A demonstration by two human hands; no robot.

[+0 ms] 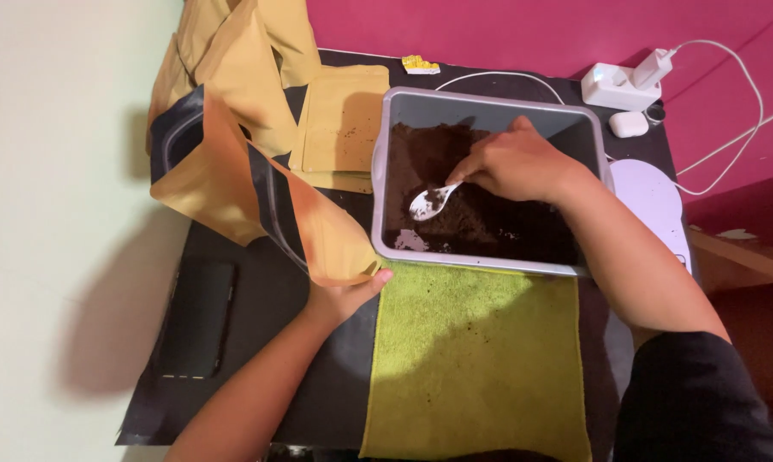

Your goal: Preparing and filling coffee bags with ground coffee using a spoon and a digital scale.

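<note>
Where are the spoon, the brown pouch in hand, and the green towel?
spoon (424, 204), head view, on its bowl.
brown pouch (331, 244), head view, on its lower side.
green towel (476, 359), head view, on its middle.

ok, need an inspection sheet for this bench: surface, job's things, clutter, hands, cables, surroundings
Surface: dark table top with a green towel spread along the near edge.
Job's things: grey tray of dark brown powder; white spoon with some powder in its bowl; tan pouch.
Clutter: flat tan pouches stacked behind; black phone at left; small white case; white oval device at right.
Hands: left hand grips the tan pouch by its lower corner; right hand holds the spoon over the powder.
Cables: white cables run from a white charger at the back right.
Surroundings: magenta wall behind, pale floor to the left.
</note>
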